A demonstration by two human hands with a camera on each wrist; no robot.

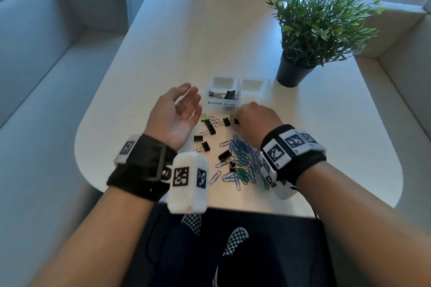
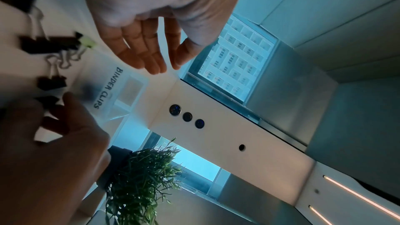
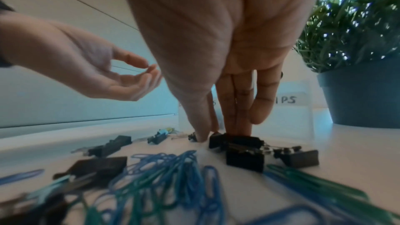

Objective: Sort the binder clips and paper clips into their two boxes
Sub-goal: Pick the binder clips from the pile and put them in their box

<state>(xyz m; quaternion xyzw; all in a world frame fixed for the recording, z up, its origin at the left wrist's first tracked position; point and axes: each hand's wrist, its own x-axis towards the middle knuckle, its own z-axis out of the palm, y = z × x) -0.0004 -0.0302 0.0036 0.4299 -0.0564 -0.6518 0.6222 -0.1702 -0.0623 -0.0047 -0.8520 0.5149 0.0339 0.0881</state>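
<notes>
While the left hand (image 1: 177, 114) hovers palm-up above the table (image 1: 163, 58), fingers relaxed and spread, holding nothing, the right hand (image 1: 254, 119) reaches down with thumb and fingertips (image 3: 237, 126) closing narrowly on a small black binder clip (image 1: 236, 121); whether it is already gripped cannot be told. Loose binder clips (image 1: 210, 128), black folded metal with silver wire handles pointing various ways, lie towards the table's near edge, just in front of the white box (image 1: 224, 100) lettered "BINDER CLIPS", which holds several. A second white box (image 1: 255, 87) touches its right side. Blue and green wire paper clips (image 1: 242, 161), oval loops, lie heaped nearer the near edge. A potted plant (image 1: 319, 30) stands towards the right edge.
</notes>
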